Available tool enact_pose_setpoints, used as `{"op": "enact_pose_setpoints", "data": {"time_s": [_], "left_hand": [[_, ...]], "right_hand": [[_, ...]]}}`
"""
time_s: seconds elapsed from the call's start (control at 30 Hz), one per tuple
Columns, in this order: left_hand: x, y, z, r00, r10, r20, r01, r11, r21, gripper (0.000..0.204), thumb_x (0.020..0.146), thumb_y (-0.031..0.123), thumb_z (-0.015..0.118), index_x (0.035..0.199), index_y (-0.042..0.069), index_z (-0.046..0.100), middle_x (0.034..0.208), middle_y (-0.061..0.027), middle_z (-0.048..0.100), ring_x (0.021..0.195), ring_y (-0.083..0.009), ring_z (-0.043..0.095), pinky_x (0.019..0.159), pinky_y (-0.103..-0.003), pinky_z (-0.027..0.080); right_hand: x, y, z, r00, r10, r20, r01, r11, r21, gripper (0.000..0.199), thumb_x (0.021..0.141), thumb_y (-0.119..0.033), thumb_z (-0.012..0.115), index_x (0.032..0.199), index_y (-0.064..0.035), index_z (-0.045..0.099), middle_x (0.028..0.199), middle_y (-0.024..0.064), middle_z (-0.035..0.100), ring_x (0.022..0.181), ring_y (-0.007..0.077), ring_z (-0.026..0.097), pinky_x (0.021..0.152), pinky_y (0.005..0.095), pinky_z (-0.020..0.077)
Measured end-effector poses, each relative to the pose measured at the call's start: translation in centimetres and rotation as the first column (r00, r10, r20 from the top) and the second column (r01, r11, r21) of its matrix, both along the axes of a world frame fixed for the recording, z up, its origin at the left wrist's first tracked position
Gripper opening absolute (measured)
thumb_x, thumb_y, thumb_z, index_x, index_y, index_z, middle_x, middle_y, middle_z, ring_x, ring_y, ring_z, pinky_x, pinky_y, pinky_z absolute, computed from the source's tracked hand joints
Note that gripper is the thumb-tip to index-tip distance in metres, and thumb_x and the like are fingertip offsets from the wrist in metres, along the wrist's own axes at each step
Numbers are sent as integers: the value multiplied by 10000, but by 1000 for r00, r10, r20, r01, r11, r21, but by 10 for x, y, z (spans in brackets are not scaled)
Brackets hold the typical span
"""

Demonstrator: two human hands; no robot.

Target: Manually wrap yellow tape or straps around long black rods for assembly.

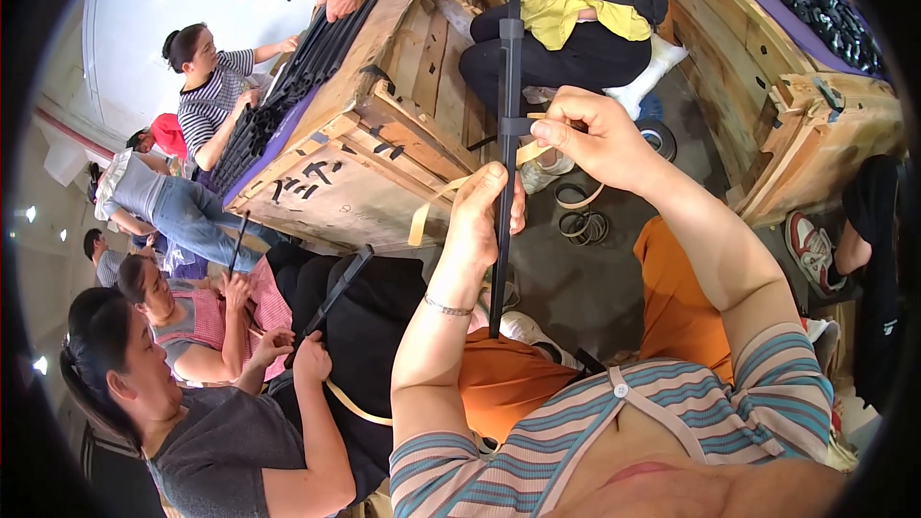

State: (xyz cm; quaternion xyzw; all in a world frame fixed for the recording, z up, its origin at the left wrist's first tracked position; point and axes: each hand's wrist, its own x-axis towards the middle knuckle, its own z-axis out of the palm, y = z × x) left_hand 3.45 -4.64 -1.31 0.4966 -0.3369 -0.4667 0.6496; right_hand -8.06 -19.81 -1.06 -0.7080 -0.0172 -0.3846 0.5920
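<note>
Around the frame's centre, the left hand (483,211) grips the black tube (510,82), apparently steadying it while the right hand (597,134) pinches the tan strip (418,223)

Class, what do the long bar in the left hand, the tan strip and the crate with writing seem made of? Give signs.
Black bar: plastic or coated metal, satin; straight with a soft sheen, so either fits.
Tan strip: perhaps thin plastic or paper tape, smooth; it looks flat and flexible.
Crate: wood, seemingly unpainted; pale brown planks show.
</note>
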Motion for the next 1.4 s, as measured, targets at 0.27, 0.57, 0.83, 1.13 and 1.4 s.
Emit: {"op": "enact_pose_setpoints", "data": {"time_s": [0.27, 0.57, 0.83, 1.13, 1.4], "left_hand": [[0, -2, 0, 996, -38, -85, 30, 995, -90, 213, 856, 249, 580, 815, 70, 472, 571, -21, 482, 441, -85, 428, 404, -198, 336], [-9, -7, -8, 943, 268, 200, -242, 959, -146, 170, 828, 167, 632, 801, 77, 490, 567, 25, 483, 424, -32, 391, 396, -175, 313], [-11, -9, -9, 891, 331, 309, -286, 941, -184, 168, 867, 204, 579, 804, 66, 507, 589, 23, 476, 458, -35, 399, 413, -175, 318], [-11, -7, -1, 992, 75, 99, -64, 991, -117, 321, 919, 331, 448, 830, 32, 525, 593, -22, 490, 488, -91, 441, 463, -199, 355], [-11, -8, 2, 995, 31, 96, -18, 990, -138, 424, 921, 413, 395, 829, 20, 527, 595, -38, 504, 525, -112, 461, 517, -221, 378]], "right_hand": [[-1, 2, 3, 996, -83, 20, 84, 994, -73, 238, 822, -163, 626, 678, 12, 553, 640, 6, 456, 562, 45, 401, 496, 227, 328], [-1, -2, 1, 990, -33, -136, 28, 999, -36, 160, 858, -134, 581, 777, 3, 568, 731, -14, 476, 609, 22, 441, 520, 200, 347], [4, -4, 5, 977, 52, -207, -45, 998, 37, 133, 885, -105, 527, 809, 2, 545, 686, -25, 504, 612, 19, 478, 533, 195, 389], [-4, 0, 8, 991, -109, -76, 107, 994, -25, 172, 833, -151, 604, 767, 7, 602, 648, 6, 491, 576, 38, 423, 510, 223, 356], [-11, 0, 11, 985, -171, -2, 170, 982, -80, 181, 821, -143, 622, 728, 8, 585, 637, -5, 463, 539, 35, 401, 469, 217, 321]]}}
